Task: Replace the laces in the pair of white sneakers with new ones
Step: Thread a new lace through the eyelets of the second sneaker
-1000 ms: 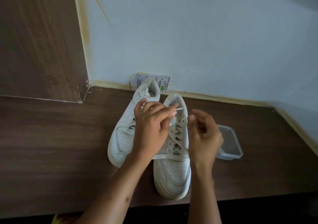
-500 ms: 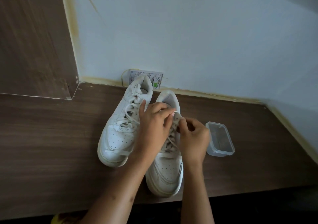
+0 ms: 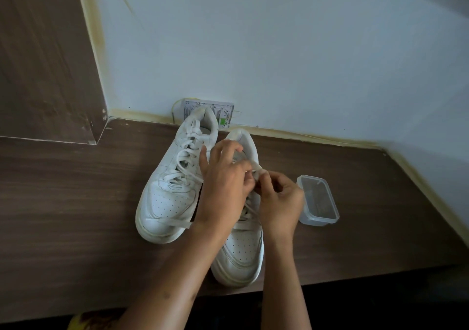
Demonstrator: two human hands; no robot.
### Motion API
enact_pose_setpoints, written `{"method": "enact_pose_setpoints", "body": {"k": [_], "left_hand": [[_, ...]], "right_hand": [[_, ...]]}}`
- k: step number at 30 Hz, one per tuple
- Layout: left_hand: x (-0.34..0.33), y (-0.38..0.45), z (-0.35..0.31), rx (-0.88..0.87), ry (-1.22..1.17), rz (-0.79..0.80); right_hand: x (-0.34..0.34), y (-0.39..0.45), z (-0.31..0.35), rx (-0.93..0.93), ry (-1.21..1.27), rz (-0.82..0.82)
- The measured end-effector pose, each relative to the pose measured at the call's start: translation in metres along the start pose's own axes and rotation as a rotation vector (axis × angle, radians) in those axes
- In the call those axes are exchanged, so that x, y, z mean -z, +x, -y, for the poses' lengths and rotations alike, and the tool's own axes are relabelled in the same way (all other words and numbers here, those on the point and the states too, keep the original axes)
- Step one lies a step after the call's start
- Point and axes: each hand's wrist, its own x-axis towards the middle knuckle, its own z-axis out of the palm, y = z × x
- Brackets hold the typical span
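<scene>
White lace [image 3: 256,168] is pinched between your left hand [image 3: 225,185] and right hand [image 3: 279,200], fingers curled, above the right sneaker [image 3: 241,251] on the table [image 3: 63,202]. Tugging unevenly could snag it in the eyelets.

A clear plastic tub [image 3: 318,200] sits lidless on the dark wood-grain table [image 3: 63,202], over toward the right; behind it the pale wall [image 3: 279,50] rises, with a yellowish stained strip along its foot and up its left edge. Low on that wall there's a socket plate [image 3: 223,112] with a green spot; at left a brown wooden panel [image 3: 43,58] stands upright against the wall.
</scene>
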Motion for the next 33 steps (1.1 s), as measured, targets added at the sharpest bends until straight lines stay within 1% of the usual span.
{"method": "enact_pose_setpoints", "body": {"k": [6,9,11,16,20,23,27,30,33], "left_hand": [[0.008,0.002,-0.002,-0.006,0.072,0.088],[0.011,0.001,-0.002,-0.039,0.132,0.073],[0.012,0.000,-0.001,-0.060,0.133,0.057],[0.011,0.000,0.002,-0.063,0.137,0.033],[0.008,-0.001,-0.001,-0.024,0.139,0.027],[0.008,0.000,0.002,0.021,0.122,0.066],[0.008,0.003,0.008,0.005,0.119,0.111],[0.009,0.001,0.013,-0.010,0.196,0.116],[0.012,0.000,0.010,0.041,0.227,0.082]], "right_hand": [[0.003,-0.002,0.001,0.042,0.017,0.022],[0.003,0.001,-0.003,0.021,0.050,0.041],[0.002,0.001,-0.005,0.021,0.041,0.065],[0.003,0.002,-0.007,0.053,0.045,0.058],[0.003,0.004,-0.008,0.065,0.055,0.056],[0.003,0.005,-0.009,0.059,0.073,0.069],[0.001,0.004,-0.010,0.089,0.043,0.126],[0.002,0.005,-0.009,0.102,0.034,0.150],[0.001,0.004,-0.009,0.108,0.048,0.119]]}}
